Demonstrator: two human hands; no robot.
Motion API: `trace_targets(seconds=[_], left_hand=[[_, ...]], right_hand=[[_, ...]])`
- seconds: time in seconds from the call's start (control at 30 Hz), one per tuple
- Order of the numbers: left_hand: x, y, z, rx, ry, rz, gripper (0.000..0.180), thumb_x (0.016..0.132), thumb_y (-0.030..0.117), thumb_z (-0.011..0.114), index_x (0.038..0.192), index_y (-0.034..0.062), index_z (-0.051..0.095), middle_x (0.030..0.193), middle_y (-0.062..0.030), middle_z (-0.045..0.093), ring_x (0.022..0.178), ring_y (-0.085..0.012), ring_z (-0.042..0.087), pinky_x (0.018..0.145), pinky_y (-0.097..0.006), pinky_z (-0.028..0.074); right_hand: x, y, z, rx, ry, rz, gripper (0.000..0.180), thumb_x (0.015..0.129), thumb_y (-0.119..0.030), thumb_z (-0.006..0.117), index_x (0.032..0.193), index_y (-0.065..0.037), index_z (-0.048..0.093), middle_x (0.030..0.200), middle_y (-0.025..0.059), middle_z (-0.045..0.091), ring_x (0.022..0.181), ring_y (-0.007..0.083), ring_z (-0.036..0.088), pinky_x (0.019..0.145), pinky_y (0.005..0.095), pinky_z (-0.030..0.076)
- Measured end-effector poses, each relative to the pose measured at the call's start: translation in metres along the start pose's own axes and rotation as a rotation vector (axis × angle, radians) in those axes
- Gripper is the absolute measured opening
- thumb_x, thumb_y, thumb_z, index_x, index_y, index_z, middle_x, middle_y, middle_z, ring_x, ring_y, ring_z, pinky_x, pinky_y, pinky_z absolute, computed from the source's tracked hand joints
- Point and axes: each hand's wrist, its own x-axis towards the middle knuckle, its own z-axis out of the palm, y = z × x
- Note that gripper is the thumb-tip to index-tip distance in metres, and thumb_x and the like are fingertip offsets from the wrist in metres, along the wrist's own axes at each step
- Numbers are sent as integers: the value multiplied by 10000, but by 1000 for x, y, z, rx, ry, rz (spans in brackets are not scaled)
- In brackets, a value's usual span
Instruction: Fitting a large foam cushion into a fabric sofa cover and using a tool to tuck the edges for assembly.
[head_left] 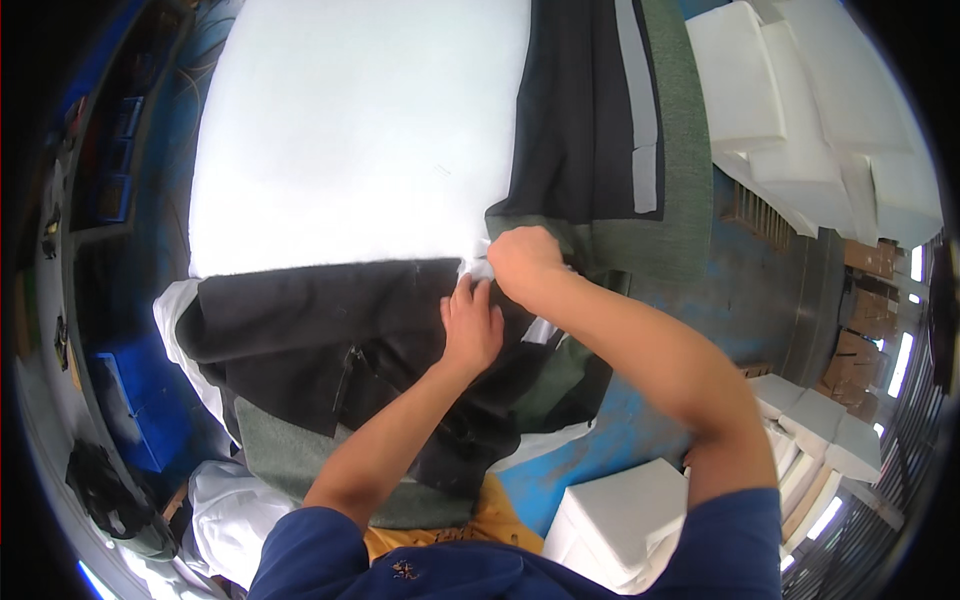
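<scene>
A big white padded cushion lies in front of me, with a black and green fabric cover along its near edge and right side. At its near right corner, my right hand is closed on the edge of the cover, beside a bunched bit of white lining. My left hand lies just left of it, fingers stretched out over the black fabric and touching the white lining. The near part of the cover hangs in folds toward me, and a zipper-like dark line shows on it.
White foam blocks are stacked at the far right, and another white block stands near my right elbow. Blue bins line the left side. A white bundle sits at the lower left. Cardboard boxes stand at the right.
</scene>
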Motion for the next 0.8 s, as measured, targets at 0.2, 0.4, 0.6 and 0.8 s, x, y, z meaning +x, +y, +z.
trace_targets(seconds=[0.2,0.4,0.6,0.8], left_hand=[[-32,-81,-25,513,-78,286,723,906,390,631,1536,139,379,1637,-161,245,1522,-324,202,1221,-521,143],[-9,-89,-8,486,-58,334,698,927,421,540,1545,147,367,1645,-155,231,1528,-319,178,1226,-507,120],[-26,-100,-17,481,-87,289,704,934,419,527,1557,151,340,1652,-146,215,1531,-307,172,1228,-501,110],[-30,-93,-7,433,-73,308,709,924,420,539,1551,145,355,1648,-149,229,1534,-306,169,1228,-504,113]], right_hand=[[39,-2,49,80,-117,70,207,871,-152,623,993,-111,786,1025,113,758,989,280,729,832,408,587],[65,-9,93,148,-53,267,218,841,-178,655,966,-39,768,1044,188,738,990,319,722,821,437,584],[52,-11,38,176,-210,156,234,814,-161,665,991,-45,765,1048,180,737,1008,329,714,864,429,574],[64,-9,63,131,-119,183,164,818,-138,670,916,-63,778,974,166,749,947,338,729,810,425,589]])
